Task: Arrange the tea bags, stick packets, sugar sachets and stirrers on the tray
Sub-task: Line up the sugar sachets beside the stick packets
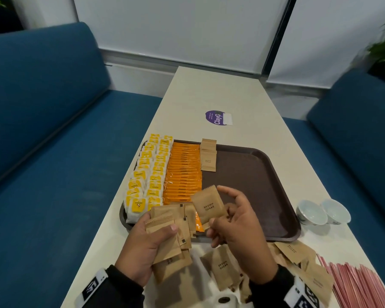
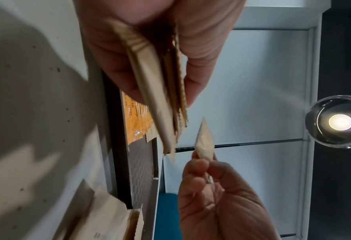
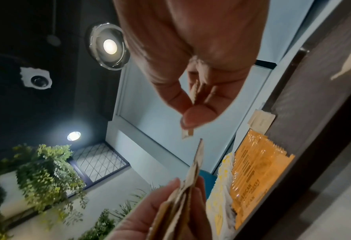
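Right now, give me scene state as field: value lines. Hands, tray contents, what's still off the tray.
left hand: grips a stack of sugar sachets
right hand: pinches single sugar sachet above tray's near edge
tray: tea bags on left, orange stick packets beside them, sachet row begun at far edge
off tray: loose sachets, pink stirrers, two bowls

Tray (image 1: pixel 253 174): 1, brown.
Tea bags (image 1: pixel 150 172): 2 columns along the tray's left edge; bags overlap, exact count not readable.
Stick packets (image 1: pixel 183 172): 1 orange column, just right of the tea bags; count not readable.
Sugar sachets on tray (image 1: pixel 208 155): 1 short stack at the far edge; overlapped, number unclear.
Bowls (image 1: pixel 323 211): 2, right of the tray.
Stirrers (image 1: pixel 360 283): 1 pink pile, near-right of the tray; uncounted.
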Demonstrator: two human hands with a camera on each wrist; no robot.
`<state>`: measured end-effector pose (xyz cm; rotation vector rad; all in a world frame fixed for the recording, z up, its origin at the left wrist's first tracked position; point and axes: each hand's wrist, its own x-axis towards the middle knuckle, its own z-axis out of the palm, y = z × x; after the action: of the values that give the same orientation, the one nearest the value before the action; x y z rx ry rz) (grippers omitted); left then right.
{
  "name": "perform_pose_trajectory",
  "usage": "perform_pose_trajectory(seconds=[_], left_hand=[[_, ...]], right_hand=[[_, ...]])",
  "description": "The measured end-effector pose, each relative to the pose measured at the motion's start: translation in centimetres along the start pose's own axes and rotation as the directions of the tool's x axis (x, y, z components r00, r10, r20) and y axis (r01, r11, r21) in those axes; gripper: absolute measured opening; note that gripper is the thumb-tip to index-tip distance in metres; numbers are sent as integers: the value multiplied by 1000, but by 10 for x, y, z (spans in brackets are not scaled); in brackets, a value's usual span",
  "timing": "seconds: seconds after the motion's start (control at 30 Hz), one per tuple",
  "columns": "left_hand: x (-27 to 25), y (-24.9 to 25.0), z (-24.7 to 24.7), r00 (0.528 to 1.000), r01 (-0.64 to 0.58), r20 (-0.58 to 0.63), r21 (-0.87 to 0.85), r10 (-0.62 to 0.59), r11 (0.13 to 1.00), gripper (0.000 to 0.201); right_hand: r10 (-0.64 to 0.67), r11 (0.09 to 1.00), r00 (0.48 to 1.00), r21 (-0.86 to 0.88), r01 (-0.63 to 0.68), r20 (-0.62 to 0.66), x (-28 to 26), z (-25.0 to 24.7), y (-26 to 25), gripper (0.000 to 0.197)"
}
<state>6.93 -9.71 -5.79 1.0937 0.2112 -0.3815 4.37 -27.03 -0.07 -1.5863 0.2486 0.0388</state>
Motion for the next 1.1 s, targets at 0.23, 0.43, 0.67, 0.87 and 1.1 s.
perform_pose_trajectory(seconds=[0.23, 0.43, 0.67, 0.87, 1.1], left_hand=[[1, -3, 0, 1000, 4, -12, 43, -3, 999, 61], [0, -1, -4, 1000, 5, 13, 46, -6, 999, 55], [0, 0, -9, 999, 52, 14, 20, -52, 998, 58], [-2, -1, -10, 996, 81, -25, 12, -80, 997, 61], [-2, -2, -13, 997, 63, -43, 25, -62, 998, 82]], right_hand=[[27, 891, 995, -454, 22, 101, 0, 3, 11, 30], [3, 776, 994, -627, 69, 113, 22, -10, -13, 14], [82, 872, 991, -474, -123, -107, 130, -40, -46, 10], [450, 729, 873, -486, -482, -191, 200, -35, -17, 16], [491, 612, 843, -602, -513, -219, 217, -26, -16, 21]])
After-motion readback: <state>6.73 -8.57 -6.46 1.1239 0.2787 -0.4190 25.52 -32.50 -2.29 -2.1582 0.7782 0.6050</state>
